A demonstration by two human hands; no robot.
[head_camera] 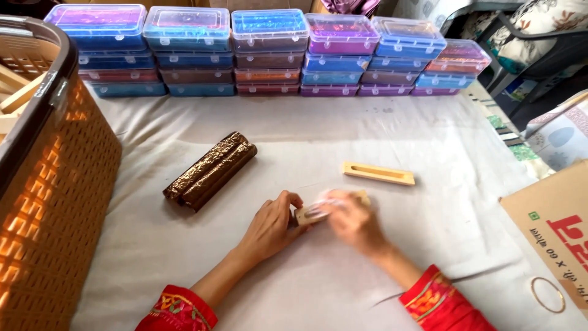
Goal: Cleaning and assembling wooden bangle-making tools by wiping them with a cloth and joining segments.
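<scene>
Both hands, left hand and right hand, pinch a small, pale wooden block; seemingly light, stiff, best held by its ends.

view: head, single camera | position: above the near edge of the white cloth-covered table | facing: down and forward toward the row of stacked clear-lidded coloured plastic boxes at the table's far edge | range: close, near table half fills the lower frame | overlap: no second view
</scene>
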